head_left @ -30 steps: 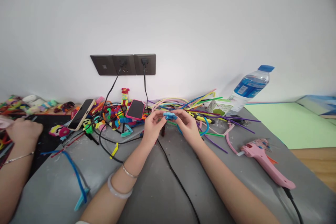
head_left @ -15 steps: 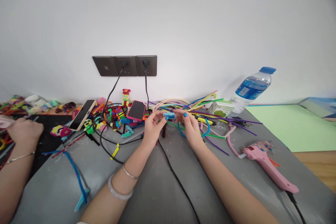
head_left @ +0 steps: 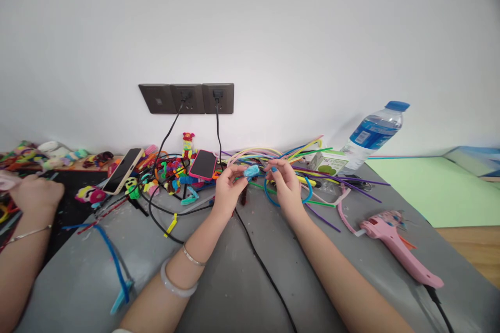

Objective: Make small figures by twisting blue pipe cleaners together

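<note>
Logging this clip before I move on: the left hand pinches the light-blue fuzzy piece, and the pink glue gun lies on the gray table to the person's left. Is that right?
Not quite: the pink glue gun lies to the person's right, as the head view shows. The rest stands: it is on the gray table, and the left hand pinches the light-blue fuzzy piece.

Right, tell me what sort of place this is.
Likely a craft workspace: a pink plastic glue gun lies near long, multicoloured fuzzy stems on the grey table, and the left hand pinches a light-blue fuzzy piece.
</note>
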